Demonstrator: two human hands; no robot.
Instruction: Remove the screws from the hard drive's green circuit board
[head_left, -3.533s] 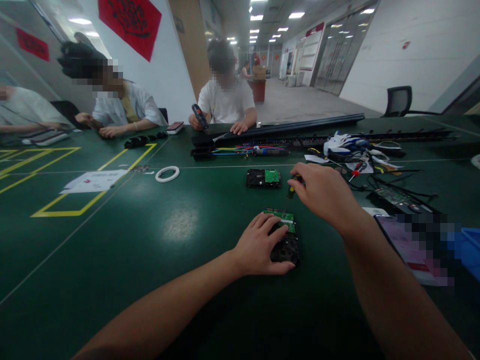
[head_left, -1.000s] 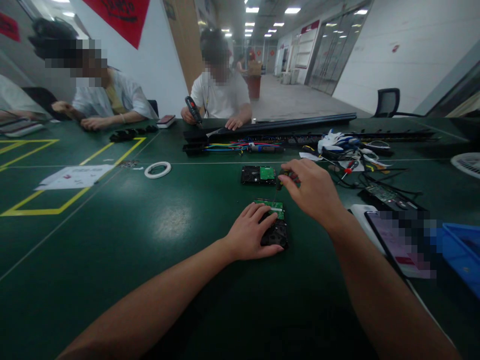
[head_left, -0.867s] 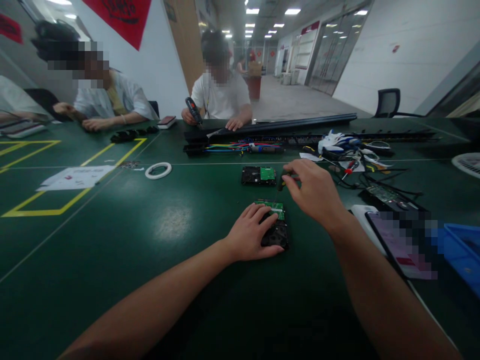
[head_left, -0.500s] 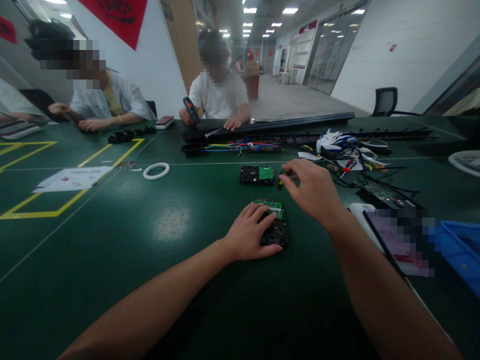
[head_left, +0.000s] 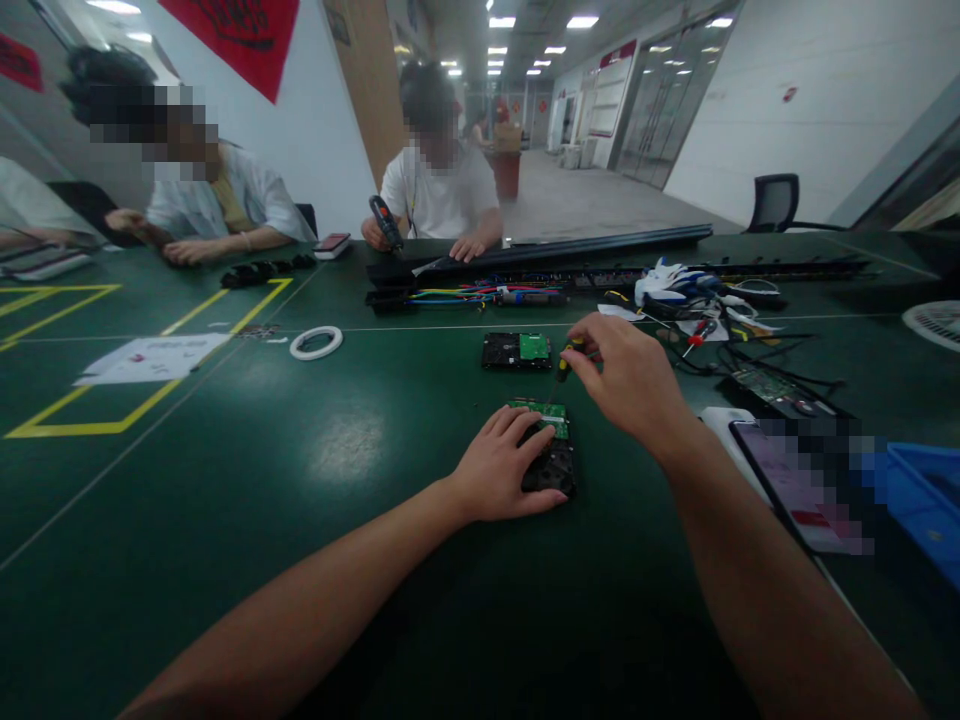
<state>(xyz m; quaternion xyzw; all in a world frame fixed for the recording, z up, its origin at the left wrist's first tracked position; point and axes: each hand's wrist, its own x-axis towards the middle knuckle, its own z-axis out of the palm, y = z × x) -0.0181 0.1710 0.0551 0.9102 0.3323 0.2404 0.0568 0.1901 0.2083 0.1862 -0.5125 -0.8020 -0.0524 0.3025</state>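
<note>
Under my flattened left hand point(head_left: 504, 466) lies the hard drive point(head_left: 551, 455); my right hand point(head_left: 626, 378) pinches a screwdriver point(head_left: 564, 369) just above its circuit board.

- The bench point(head_left: 225, 500) has a smooth dark green top with a soft sheen that catches the ceiling lights.
- The hard drive point(head_left: 551, 455) shows a glossy green circuit board over matt black metal.
- The screwdriver point(head_left: 564, 368) has a plastic handle in yellow and black.
- Near the left edge lies a matt white paper sheet point(head_left: 154, 358).
- The ring of tape point(head_left: 316, 343) looks smooth, white.
</note>
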